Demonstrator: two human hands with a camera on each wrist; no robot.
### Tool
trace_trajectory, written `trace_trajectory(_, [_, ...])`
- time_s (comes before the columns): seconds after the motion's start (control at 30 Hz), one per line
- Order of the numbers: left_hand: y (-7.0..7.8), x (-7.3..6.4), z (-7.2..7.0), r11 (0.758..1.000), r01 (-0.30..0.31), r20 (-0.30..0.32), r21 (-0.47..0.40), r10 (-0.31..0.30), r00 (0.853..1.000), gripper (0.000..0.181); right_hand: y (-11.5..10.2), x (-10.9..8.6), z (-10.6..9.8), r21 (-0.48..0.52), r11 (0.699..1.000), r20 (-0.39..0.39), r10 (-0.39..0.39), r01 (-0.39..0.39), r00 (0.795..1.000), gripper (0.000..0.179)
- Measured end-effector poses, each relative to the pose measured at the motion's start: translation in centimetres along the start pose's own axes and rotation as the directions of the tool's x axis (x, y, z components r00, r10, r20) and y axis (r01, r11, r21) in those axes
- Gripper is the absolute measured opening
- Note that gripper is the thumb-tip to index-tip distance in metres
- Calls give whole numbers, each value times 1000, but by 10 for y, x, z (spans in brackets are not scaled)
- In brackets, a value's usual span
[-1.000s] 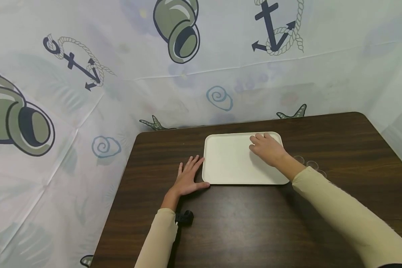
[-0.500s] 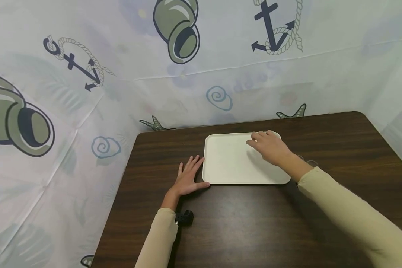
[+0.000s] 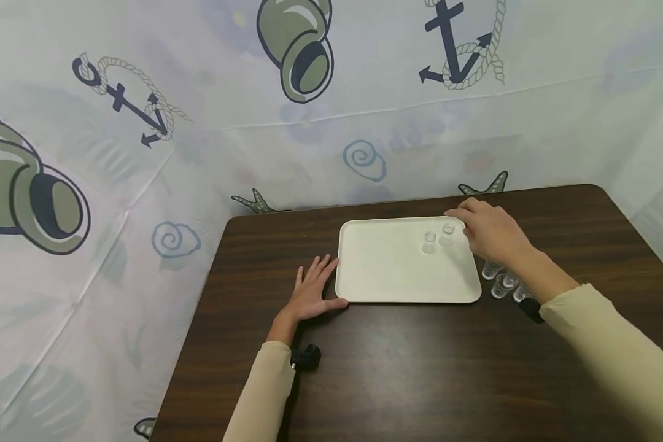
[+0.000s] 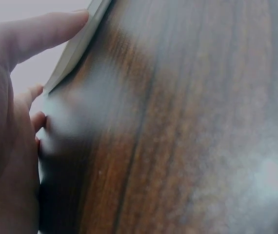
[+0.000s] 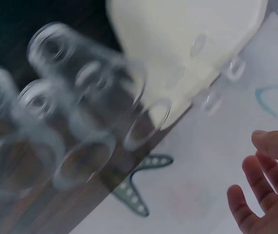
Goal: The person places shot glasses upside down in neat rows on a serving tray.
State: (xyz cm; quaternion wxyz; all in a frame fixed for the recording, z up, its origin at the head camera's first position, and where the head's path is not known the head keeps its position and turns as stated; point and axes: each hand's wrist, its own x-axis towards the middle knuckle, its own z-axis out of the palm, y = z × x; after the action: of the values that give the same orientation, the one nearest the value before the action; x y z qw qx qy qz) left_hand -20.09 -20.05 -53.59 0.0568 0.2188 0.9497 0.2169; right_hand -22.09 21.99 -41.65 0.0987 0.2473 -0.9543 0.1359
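Two small clear cups (image 3: 429,242) on the white tray (image 3: 387,267), side by side toward its far right part, look upright. More clear cups, the waiting cluster (image 3: 500,287), stand on the table just right of the tray, partly behind my arm; at least four, can't count exactly. Step in hand, I'd judge: shifting cups one by one from cluster to tray, between two transfers. My right hand (image 3: 492,236) is near the tray's far right corner, fingers loosely bent, nothing in them per the right wrist view. My left hand (image 3: 309,299) is spread flat-fingered at the tray's left edge, thumb by the near corner, touching it, not grasping. Next move seems to call for bringing my right hand back to the cluster and pinching one cup without tipping its neighbours. Behind the table (image 3: 398,374): sea-print cloth (image 3: 315,153)
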Motion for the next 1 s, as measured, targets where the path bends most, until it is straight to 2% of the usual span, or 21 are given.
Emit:
trace_trajectory(0.1, [-1, 0, 2, 1000, 4, 3, 1, -4, 1000, 98, 12, -14, -11, 50, 997, 26, 51, -52, 998, 48])
trace_trajectory(0.27, [-1, -1, 3, 1000, 5, 10, 6, -5, 1000, 99, 35, -42, -21, 134, 978, 113, 148, -163, 983, 49])
trace_trajectory(0.43, [-2, -1, 2, 1000, -1, 10, 7, 1, 1000, 100, 59, -74, -20, 199, 957, 140, 185, -211, 973, 48])
trace_trajectory(0.6, [-5, 0, 3, 1000, -21, -8, -6, 21, 1000, 101, 75, -108, -12, 294, 922, 154, 213, -251, 965, 45])
trace_trajectory(0.7, [-5, 1, 5, 1000, -24, 3, -9, 24, 1000, 101, 80, -126, -6, 330, 898, 199, 237, -293, 951, 44])
trace_trajectory(0.8, [-5, 1, 5, 1000, -18, 18, -1, 18, 1000, 101, 82, -138, 1, 364, 865, 287, 249, -346, 925, 47])
trace_trajectory(0.93, [-4, -1, 3, 1000, -10, 2, 6, 10, 1000, 101, 80, -144, 10, 402, 817, 383, 259, -413, 886, 57])
trace_trajectory(1.0, [-4, -3, 1, 1000, -9, -9, 10, 9, 1000, 100, 79, -144, 14, 404, 815, 398, 253, -416, 882, 62])
